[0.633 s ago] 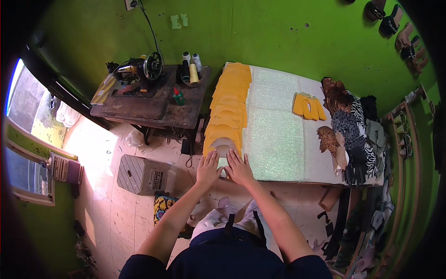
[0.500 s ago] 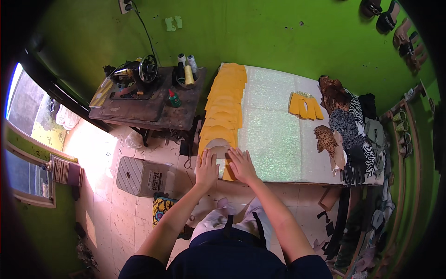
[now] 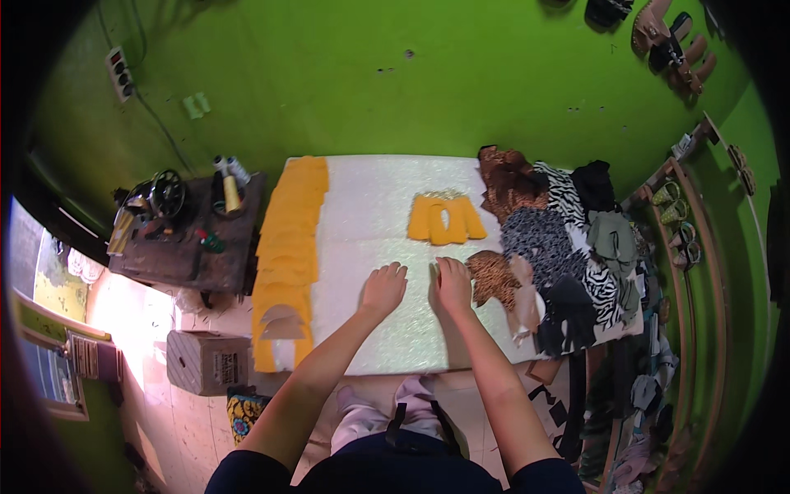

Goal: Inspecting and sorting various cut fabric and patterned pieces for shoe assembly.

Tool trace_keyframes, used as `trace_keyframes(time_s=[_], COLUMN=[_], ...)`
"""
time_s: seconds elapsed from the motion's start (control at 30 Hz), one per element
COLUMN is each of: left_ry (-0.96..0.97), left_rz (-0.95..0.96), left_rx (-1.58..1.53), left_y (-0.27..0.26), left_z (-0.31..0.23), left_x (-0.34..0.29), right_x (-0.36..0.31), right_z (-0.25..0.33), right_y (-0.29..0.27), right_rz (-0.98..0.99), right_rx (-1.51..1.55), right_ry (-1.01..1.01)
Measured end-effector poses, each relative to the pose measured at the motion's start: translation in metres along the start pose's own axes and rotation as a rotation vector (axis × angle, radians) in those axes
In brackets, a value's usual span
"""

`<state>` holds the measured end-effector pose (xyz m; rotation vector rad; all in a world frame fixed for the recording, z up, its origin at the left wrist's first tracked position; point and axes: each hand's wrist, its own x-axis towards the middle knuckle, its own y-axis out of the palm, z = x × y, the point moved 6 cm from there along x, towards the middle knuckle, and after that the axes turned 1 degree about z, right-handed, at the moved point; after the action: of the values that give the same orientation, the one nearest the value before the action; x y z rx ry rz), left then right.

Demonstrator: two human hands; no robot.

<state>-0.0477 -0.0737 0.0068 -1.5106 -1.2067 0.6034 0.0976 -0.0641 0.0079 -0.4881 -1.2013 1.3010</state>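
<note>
I have the left hand point(image 3: 384, 290) and right hand point(image 3: 453, 286) unclenched, apparently empty above the table point(image 3: 362, 206), overlapping yellow cut pieces point(image 3: 288, 235) already lined along its left edge, yellow slotted cutouts point(image 3: 422, 221) seemingly left over toward its far middle.

From where I stand, no wording is legible. One printed marking is identifiable. Location: the side face of the grey step stool point(image 3: 191, 364), which stands on the floor near the sewing-machine table point(image 3: 173, 262). Type: dark lettering point(image 3: 230, 365) printed directly on the grey face, grouped in a block. Legibility: the characters are too small and blurred to resolve. On the table, the green bottle point(image 3: 214, 243) with a red top is likewise too small for any label to be distinguished.
</note>
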Motion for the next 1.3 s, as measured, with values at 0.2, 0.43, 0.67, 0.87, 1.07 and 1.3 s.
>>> trace_keyframes(time_s=[0.2,0.43,0.67,0.87,1.07,1.3], left_ry=[-0.21,-0.323,-0.378,-0.376,-0.049,0.231], left_rz=[0.07,0.119,0.031,-0.067,-0.588,-0.326], left_rx=[-0.055,-0.009,-0.205,-0.124,0.14,-0.075], left_y=[0.036,0.056,0.051,0.028,-0.028,-0.002], left_z=[0.004,0.01,0.022,0.018,-0.04,-0.068], left_x=[0.087,0.112,0.114,0.112,0.073,-0.013], right_x=[0.048,0.062,0.07,0.081,0.059,-0.04], right_z=[-0.077,-0.102,-0.107,-0.101,-0.082,-0.032], right_y=[0.004,0.036,0.035,0.003,-0.039,-0.04], right_rz=[0.097,0.33,0.256,0.185,-0.035,-0.024], right_rx=[0.01,-0.069,0.029,0.179,0.165,-0.022], right_ry=[-0.078,-0.147,-0.104,-0.094,-0.296,-0.475])
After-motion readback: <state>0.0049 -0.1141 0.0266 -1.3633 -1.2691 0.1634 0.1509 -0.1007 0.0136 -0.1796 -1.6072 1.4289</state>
